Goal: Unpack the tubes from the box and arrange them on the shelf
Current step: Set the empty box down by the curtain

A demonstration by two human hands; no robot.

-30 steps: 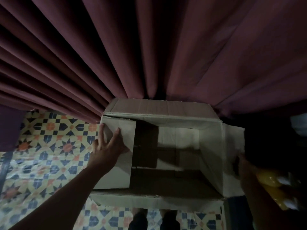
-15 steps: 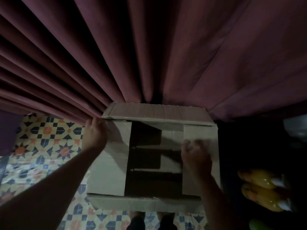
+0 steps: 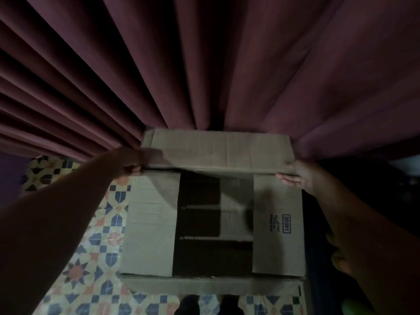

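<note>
Both moved up; left grip (image 3: 130, 163) and right grip (image 3: 297, 176) clutch box (image 3: 218, 151) flap corners.

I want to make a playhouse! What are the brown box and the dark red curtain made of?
The brown rectangular box looks like corrugated cardboard: matte, with fold creases and a printed flap. The dark red pleated curtain seems thick woven fabric, dull, hanging in soft deep folds.

The right flap (image 3: 277, 223) now lies folded in (open a second ago). The left grip (image 3: 129, 162) and right grip (image 3: 297, 176) have shifted to the far flap (image 3: 222, 151), holding its corners.
</note>
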